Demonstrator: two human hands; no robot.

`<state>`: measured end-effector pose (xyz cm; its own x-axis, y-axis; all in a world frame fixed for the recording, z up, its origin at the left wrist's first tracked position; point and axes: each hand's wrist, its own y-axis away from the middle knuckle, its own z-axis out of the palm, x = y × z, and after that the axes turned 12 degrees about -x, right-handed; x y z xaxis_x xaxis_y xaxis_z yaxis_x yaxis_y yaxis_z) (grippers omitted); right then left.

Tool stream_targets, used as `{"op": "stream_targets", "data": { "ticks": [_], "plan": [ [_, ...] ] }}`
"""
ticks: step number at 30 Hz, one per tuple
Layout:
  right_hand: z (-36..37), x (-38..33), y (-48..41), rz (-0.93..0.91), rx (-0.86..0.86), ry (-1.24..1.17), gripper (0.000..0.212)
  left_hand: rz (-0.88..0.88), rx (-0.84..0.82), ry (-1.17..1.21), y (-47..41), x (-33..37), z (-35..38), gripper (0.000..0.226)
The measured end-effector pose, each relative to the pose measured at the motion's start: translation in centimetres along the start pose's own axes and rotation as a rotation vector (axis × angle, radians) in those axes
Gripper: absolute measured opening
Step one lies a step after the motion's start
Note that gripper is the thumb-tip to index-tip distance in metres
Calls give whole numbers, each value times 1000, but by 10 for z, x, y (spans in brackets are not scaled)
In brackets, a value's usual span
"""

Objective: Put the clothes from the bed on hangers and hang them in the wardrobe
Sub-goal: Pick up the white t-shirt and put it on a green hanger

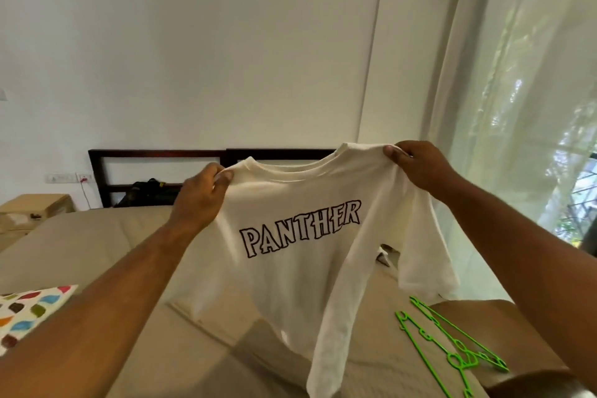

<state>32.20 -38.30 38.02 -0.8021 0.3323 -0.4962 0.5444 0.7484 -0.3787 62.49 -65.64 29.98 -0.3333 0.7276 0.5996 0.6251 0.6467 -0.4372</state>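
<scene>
White T-shirt [300, 252], printed PANTHER, hangs in the air above the bed [97, 245], spread wide by its shoulders with the print facing me. Left hand [202, 200] pinches one shoulder, thumb on the front of the fabric. Right hand [416, 168] pinches the other shoulder the same way. Green hangers [452, 352] lie on the bed at lower right, near the shirt's hanging sleeve. Spotted cloth [29, 310] lies at the bed's left edge. Dark headboard [155, 155] stands behind, sheer curtain [517, 107] to the right.
</scene>
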Motion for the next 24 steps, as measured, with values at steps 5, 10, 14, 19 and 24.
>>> {"op": "stream_targets", "data": {
  "ticks": [5, 10, 14, 19, 24],
  "plan": [
    [-4, 3, 14, 35, -193, -287, 47, 25, -227, -81, 3, 19, -47, 40],
    [-23, 6, 40, 86, -820, -569, 46, -61, -782, 234, 31, 44, -102, 29],
    [-11, 21, 40, -8, -978, -738, 28, -187, -1029, 449, 23, 42, -112, 48],
    [59, 57, 8, 199, -898, -786, 40, -387, -1087, 247, -13, 3, -46, 35],
    [177, 132, -29, 451, -896, -509, 20, -525, -1142, -54, -47, -80, 72, 33]
  ]
}}
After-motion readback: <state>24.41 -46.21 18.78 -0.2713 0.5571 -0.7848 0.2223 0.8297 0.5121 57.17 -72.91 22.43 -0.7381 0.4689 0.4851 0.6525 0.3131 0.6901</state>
